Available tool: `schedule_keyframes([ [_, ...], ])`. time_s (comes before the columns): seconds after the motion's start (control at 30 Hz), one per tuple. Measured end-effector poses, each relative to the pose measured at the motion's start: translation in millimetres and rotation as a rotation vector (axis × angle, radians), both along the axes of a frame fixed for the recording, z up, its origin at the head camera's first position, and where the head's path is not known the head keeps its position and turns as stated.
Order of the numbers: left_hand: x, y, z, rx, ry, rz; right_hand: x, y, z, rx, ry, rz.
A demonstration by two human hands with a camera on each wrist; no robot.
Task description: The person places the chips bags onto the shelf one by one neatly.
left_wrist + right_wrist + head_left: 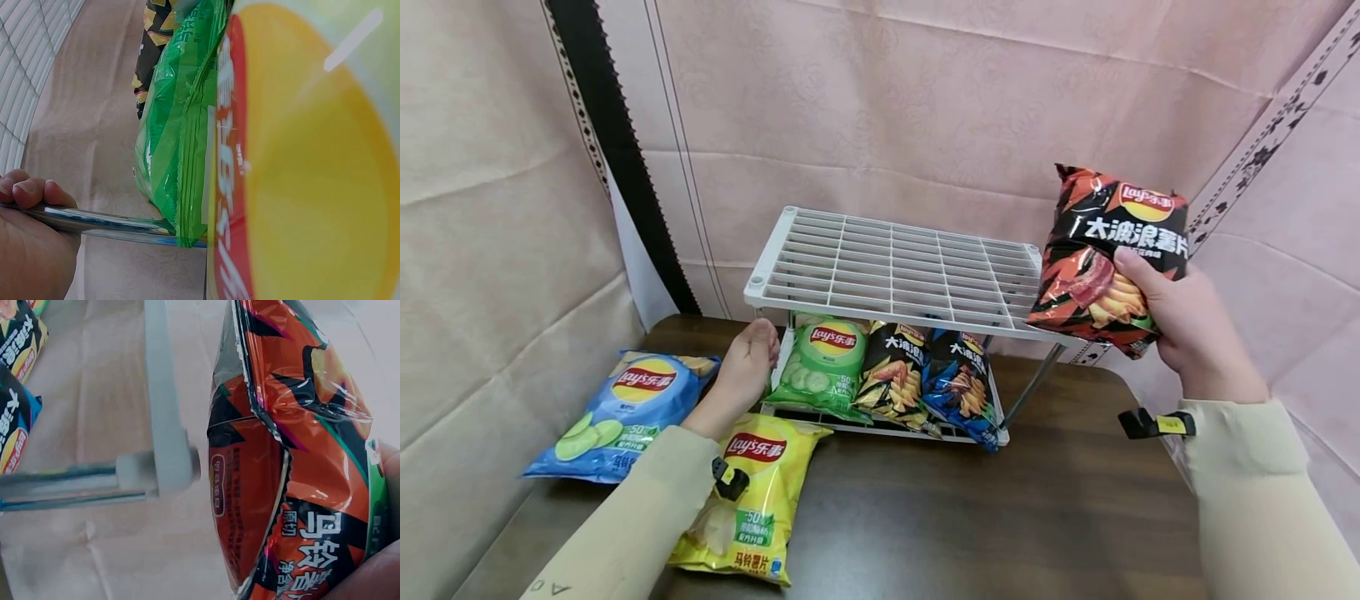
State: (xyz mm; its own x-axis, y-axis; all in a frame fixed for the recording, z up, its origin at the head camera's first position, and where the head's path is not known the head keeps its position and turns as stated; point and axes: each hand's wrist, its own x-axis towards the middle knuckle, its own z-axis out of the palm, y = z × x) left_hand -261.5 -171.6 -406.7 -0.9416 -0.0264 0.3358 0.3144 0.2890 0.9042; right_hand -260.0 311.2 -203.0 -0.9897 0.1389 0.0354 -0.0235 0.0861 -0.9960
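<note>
My right hand (pixel 1202 333) grips a red-and-black bag of Lay's chips (pixel 1097 275) by its right side, thumb across its front. It is held up at the right end of a white two-tier rack (pixel 767 258), overlapping the upper shelf's corner. In the right wrist view, the chip bag (pixel 312 444) appears edge-on beside the rack's corner (pixel 169 425). My left hand (pixel 748 358) is at the rack's front left; the left wrist view shows its fingers curled round a metal leg (pixel 112 222). On the lower tier stand a green bag (pixel 823 367), a black-and-yellow bag (pixel 895 375) and a blue-and-black bag (pixel 958 383).
A light-blue chip bag (pixel 625 417) lies on the brown table (pixel 1000 517) at the left. A yellow chip bag (pixel 752 492) lies in front of the rack, partly under my left forearm. Pink cloth (pixel 925 108) hangs behind and at both sides.
</note>
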Motion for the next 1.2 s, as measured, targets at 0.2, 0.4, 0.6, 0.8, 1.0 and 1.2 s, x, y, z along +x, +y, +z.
schedule_keyframes([
  [0.2, 0.3, -0.4, -1.1, 0.007, -0.004, -0.004, -12.9, -18.2, 10.9, 0.081, -0.058, 0.02],
  [0.4, -0.3, -0.9, -2.4, 0.015, 0.007, 0.0, -30.9, -36.2, 15.6, 0.246, -0.124, 0.067],
  [0.6, -2.3, -1.0, -2.7, 0.027, 0.038, -0.033, -43.8, -43.5, 12.5, 0.355, -0.188, 0.085],
  [0.8, 16.3, 6.0, 21.9, -0.005, 0.021, -0.04, -51.8, -47.2, 8.9, 0.391, -0.243, 0.122],
  [1.0, -0.4, -0.8, 1.0, 0.006, 0.014, -0.02, -54.4, -53.4, 8.6, 0.414, -0.247, 0.2],
  [1.2, -1.2, -1.6, -1.9, 0.004, 0.037, -0.01, -55.2, -57.7, 12.2, 0.424, -0.22, 0.169],
])
